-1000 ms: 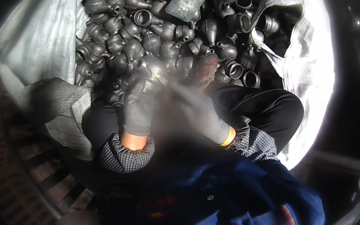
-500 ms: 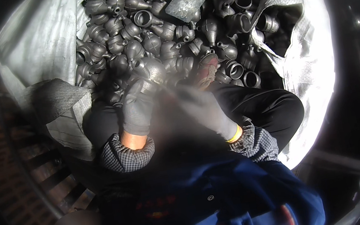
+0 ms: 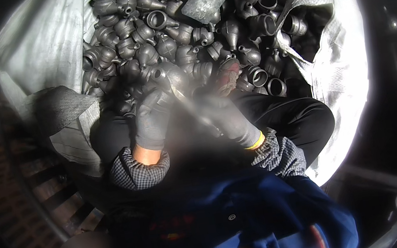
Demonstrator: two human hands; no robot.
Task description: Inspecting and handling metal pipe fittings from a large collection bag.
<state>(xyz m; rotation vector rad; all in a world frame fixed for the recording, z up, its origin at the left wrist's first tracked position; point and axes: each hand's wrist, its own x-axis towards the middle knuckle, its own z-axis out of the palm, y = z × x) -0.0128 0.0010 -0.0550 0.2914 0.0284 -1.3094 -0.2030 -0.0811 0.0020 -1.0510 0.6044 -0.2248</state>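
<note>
My left hand (image 3: 151,118), in a grey glove, is closed round a grey metal bulb-shaped casting (image 3: 172,77) above my lap. My right hand (image 3: 229,119), gloved in grey with a yellow cuff, grips a thin, light rod-like tool (image 3: 195,108). Its far end reaches the casting beside my left fingers; a blur hides whether it goes inside. Both hands are close together, and the fingertips of the right one are smeared.
A heap of similar grey castings (image 3: 147,54) fills the white woven sack (image 3: 47,49) around me. On the heap lies a worn rectangular metal plate (image 3: 208,0). A reddish shoe (image 3: 228,75) shows just beyond my right hand. Dark slatted bars (image 3: 51,188) stand at the left.
My right hand has turned and shifted slightly, so the rod-like tool shows more plainly. The casting has tilted a little in my left hand, which stays in place.
</note>
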